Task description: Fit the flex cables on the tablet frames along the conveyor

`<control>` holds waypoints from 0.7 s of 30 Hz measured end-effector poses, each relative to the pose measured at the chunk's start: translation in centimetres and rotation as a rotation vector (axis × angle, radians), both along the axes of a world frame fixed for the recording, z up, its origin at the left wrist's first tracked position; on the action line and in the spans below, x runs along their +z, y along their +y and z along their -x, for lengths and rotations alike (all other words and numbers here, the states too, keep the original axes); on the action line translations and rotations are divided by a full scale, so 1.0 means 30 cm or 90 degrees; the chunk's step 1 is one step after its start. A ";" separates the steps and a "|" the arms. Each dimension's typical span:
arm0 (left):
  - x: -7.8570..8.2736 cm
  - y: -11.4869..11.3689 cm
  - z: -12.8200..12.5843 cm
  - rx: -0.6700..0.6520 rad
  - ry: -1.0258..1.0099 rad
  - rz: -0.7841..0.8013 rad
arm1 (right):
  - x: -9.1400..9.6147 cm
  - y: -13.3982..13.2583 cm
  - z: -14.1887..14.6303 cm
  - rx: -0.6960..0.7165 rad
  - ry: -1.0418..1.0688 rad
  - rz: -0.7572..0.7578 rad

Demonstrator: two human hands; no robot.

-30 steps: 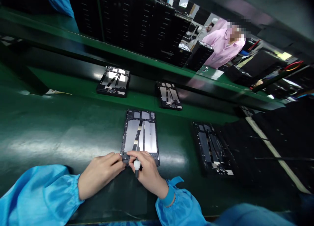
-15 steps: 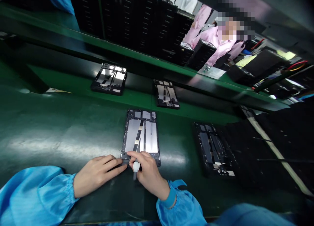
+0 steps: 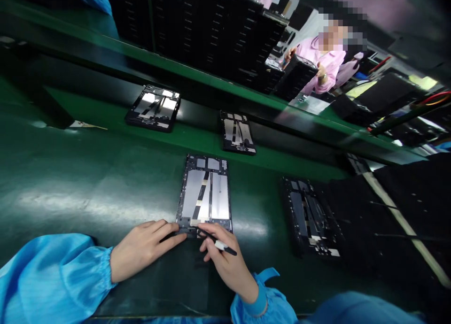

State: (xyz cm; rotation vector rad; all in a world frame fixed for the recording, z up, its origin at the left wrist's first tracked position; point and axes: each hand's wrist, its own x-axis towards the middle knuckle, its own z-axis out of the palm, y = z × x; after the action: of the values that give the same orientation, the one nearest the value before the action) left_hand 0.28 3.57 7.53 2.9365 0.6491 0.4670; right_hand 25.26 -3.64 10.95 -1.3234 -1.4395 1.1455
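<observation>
An opened tablet [image 3: 220, 197] with silvery panels and a slanting dark flex cable lies on the green bench before me. At its lower left corner, my left hand [image 3: 150, 242] grips the edge between thumb and fingers. My right hand [image 3: 225, 253] is closed on slim dark tweezers [image 3: 229, 250] with a white band. Their tip points left, over the tablet's lower edge beside the cable's pale end. Whether the tip touches anything is hard to make out. My right fingers cover part of that lower edge.
Two opened tablets, one at left [image 3: 155, 108] and one at centre [image 3: 237, 132], lie farther back. A third tablet [image 3: 310, 216] is at right beside black padding [image 3: 352, 220]. Black stacked trays [image 3: 197, 28] stand behind a rail. A person in pink [image 3: 329, 63] holds a black box beyond.
My right hand has swung the tweezers from pointing up the tablet to pointing left at its lower edge. My left hand stays at the corner. The person behind now grips the black box.
</observation>
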 end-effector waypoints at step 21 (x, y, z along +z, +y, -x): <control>0.009 0.001 0.002 0.000 -0.015 0.009 | -0.029 0.001 0.001 -0.011 -0.085 -0.026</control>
State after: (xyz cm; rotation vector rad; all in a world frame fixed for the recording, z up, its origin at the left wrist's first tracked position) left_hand 0.23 3.60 7.81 2.9136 0.6477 0.4933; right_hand 25.22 -3.62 10.08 -1.4037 -1.5359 1.0273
